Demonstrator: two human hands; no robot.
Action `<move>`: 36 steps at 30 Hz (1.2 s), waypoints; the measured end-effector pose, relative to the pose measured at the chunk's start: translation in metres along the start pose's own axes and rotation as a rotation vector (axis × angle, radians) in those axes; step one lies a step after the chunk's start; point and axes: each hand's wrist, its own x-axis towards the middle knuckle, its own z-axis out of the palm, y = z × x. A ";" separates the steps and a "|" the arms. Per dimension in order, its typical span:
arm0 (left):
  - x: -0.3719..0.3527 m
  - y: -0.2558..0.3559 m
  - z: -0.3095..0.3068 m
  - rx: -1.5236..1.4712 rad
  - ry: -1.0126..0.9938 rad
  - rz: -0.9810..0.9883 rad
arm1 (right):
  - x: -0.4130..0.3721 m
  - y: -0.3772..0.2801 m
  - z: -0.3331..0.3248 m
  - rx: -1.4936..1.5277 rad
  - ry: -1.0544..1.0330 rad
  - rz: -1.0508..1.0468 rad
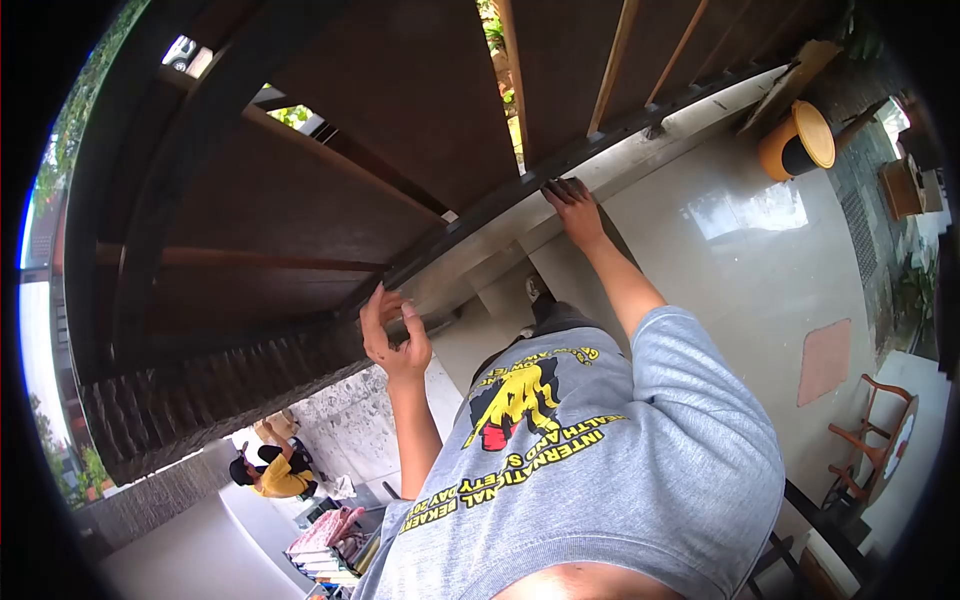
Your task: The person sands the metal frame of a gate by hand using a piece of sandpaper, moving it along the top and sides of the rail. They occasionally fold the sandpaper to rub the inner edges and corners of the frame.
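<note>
My left hand (pixel 395 335) is raised close to the dark gate's lower edge, its fingers curved and apart with nothing visible in them. My right hand (pixel 572 208) reaches forward to the dark bottom rail (pixel 460 232) of the gate. Its fingers are closed around or pressed on something dark at the rail, too small and shadowed to name. Above both hands spread the gate's wide dark brown panels (pixel 400 110), with narrow light gaps between them.
A pale ledge (pixel 640 160) runs below the rail. On the right are an orange bin (pixel 797 142), a wooden chair (pixel 875 435) and a pinkish mat (pixel 825 362) on the shiny floor. Lower left, a person in a yellow shirt (pixel 285 478) crouches near a rack of folded cloths (pixel 325 545).
</note>
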 end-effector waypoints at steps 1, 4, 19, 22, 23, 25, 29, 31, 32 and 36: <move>-0.003 0.000 -0.007 0.009 -0.022 -0.011 | 0.001 -0.018 0.003 0.062 0.011 0.037; -0.012 -0.004 -0.018 0.018 -0.136 -0.135 | -0.003 -0.071 0.019 0.435 -0.080 0.117; -0.066 0.008 0.033 -0.628 -0.542 -0.620 | -0.040 -0.194 -0.156 1.674 0.034 0.727; -0.064 0.014 0.045 -0.611 -0.503 -0.629 | -0.057 -0.191 -0.167 1.516 0.156 0.803; -0.065 0.014 0.048 -0.608 -0.497 -0.632 | -0.062 -0.190 -0.167 1.450 0.214 0.830; -0.066 0.008 0.054 -0.540 -0.518 -0.599 | -0.079 -0.177 -0.155 1.373 0.252 0.829; -0.060 0.005 0.061 -0.286 -0.606 -0.387 | -0.078 -0.179 -0.167 1.236 0.177 0.670; -0.062 -0.004 0.066 -0.275 -0.638 -0.359 | -0.069 -0.180 -0.155 1.352 0.035 0.764; -0.062 -0.010 0.071 -0.272 -0.653 -0.342 | -0.064 -0.185 -0.142 1.316 0.026 0.835; -0.064 -0.047 0.082 -0.041 -0.581 -0.267 | -0.062 -0.158 -0.096 1.142 -0.068 0.770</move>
